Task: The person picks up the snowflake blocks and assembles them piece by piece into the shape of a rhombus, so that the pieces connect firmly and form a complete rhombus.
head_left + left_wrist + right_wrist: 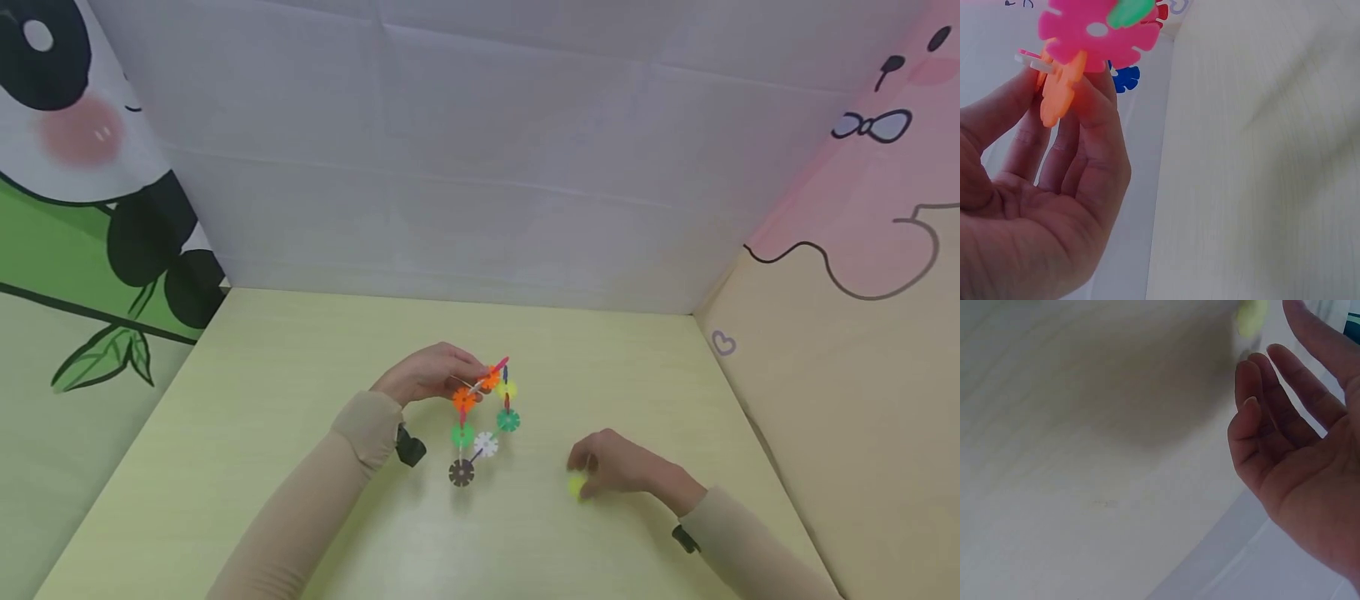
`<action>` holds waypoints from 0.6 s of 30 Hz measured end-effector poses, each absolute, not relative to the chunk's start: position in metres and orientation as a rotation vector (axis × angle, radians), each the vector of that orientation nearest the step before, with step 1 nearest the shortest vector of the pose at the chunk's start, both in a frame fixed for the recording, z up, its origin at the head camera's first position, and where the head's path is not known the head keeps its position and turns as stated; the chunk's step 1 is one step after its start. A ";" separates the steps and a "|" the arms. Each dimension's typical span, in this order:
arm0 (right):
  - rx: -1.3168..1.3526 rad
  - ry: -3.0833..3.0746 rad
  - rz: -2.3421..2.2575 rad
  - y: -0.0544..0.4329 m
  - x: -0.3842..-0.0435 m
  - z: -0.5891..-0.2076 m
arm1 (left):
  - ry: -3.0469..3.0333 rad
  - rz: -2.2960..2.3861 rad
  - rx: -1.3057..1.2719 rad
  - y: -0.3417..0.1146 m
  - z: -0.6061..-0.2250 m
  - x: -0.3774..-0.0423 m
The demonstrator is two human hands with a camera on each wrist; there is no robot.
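Observation:
My left hand [442, 371] pinches an orange disc [1060, 87] between thumb and fingers. It belongs to a looped chain of notched plastic snowflake discs, hanging upright above the table in the head view. A dark brown disc [461, 473] forms the bottom, near a white disc [486, 444]; green discs [507, 419] sit on the sides, and a pink disc [1097, 28] is at the top. My right hand [618, 462] is low over the table to the right, fingers spread and slightly bent. A yellow disc [1252, 317] lies just beyond its fingertips, blurred.
The pale wood-grain table [337, 333] ends at a white cloth wall [450, 208] at the back. Printed cartoon panels stand on both sides, a green and white one [82, 275] on the left and a pink one [862, 208] on the right.

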State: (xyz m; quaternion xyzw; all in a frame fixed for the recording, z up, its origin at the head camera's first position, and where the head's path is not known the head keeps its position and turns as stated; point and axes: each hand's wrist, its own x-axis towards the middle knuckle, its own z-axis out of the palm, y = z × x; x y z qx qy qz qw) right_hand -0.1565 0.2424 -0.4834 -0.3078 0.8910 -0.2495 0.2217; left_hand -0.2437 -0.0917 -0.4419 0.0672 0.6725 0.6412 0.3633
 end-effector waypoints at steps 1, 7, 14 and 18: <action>-0.845 2.460 -0.688 0.243 -0.155 -0.486 | 1.731 1.649 0.173 -0.092 -0.442 -0.244; -0.839 2.473 -0.696 0.244 -0.151 -0.496 | 1.731 1.654 0.178 -0.093 -0.438 -0.241; -0.852 2.482 -0.698 0.244 -0.148 -0.499 | 1.723 1.662 0.176 -0.093 -0.437 -0.240; -0.863 2.489 -0.691 0.244 -0.148 -0.499 | 1.720 1.662 0.172 -0.094 -0.437 -0.240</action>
